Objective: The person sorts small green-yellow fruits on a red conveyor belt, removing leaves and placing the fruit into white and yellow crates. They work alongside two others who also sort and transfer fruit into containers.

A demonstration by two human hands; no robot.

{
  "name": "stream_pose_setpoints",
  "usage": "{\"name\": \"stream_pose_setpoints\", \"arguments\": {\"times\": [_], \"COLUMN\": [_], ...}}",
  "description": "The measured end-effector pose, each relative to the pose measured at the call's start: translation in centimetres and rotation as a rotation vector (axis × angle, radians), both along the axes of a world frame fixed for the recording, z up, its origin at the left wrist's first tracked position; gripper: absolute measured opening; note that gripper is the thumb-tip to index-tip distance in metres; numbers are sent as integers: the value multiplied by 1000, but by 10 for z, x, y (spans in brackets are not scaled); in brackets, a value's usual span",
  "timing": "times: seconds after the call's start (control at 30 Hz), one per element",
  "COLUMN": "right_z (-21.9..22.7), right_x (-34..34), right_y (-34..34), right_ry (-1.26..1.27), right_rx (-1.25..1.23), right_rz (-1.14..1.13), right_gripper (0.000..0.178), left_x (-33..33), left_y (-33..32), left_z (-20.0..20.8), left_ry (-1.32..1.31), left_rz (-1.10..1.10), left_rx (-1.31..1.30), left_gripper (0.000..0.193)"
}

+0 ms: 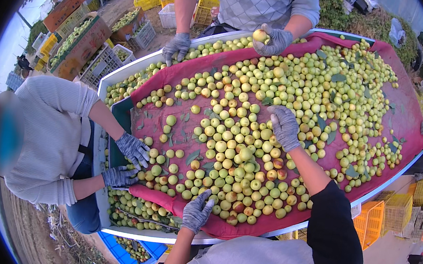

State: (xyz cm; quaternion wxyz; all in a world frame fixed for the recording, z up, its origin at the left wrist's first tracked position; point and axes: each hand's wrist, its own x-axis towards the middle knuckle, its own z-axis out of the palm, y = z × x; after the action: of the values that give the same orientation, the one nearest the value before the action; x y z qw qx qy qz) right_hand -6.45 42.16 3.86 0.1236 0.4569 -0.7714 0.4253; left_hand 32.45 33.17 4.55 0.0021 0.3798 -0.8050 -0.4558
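Observation:
Small round yellow-green fruits (245,155), some blushed red-brown, lie heaped with loose leaves on a red cloth (191,127) lining a long sorting table. My left hand (197,212), in a grey striped knit glove, hovers at the near edge of the cloth beside the fruits, thumb and fingers apart and nothing visible in it. Further in, my right hand (284,127), gloved the same way, reaches over the middle of the heap. Its fingers stretch to the left, just over the fruits; what lies under the palm is hidden.
At left, a co-worker's gloved hands (133,150) touch fruits. Across the table another co-worker holds up one fruit (260,35). Side channels (137,211) hold more fruits. A blue crate (120,255) stands below, orange and yellow crates (368,223) at right, filled boxes (77,43) far left.

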Motion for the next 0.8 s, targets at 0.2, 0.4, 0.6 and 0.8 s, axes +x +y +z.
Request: {"name": "stream_pose_setpoints", "arguments": {"times": [0.2, 0.4, 0.6, 0.8], "right_z": [12, -4, -7, 1], "right_x": [-140, -216, -230, -206], "right_y": [-45, -82, -98, -87], "right_ry": [9, -217, -278, -264], "right_rx": [437, 791, 942, 1097], "right_rz": [-469, -524, -430, -316], "right_gripper": [31, 36, 45, 43], "left_x": [-7, -41, -96, -147], "left_y": [-47, -77, -142, -149], "left_z": [71, 128, 204, 167], "left_ry": [369, 637, 1131, 1234], "left_rz": [137, 178, 59, -91], "left_rx": [184, 295, -74, -10], "left_gripper": [38, 55, 81, 74]}}
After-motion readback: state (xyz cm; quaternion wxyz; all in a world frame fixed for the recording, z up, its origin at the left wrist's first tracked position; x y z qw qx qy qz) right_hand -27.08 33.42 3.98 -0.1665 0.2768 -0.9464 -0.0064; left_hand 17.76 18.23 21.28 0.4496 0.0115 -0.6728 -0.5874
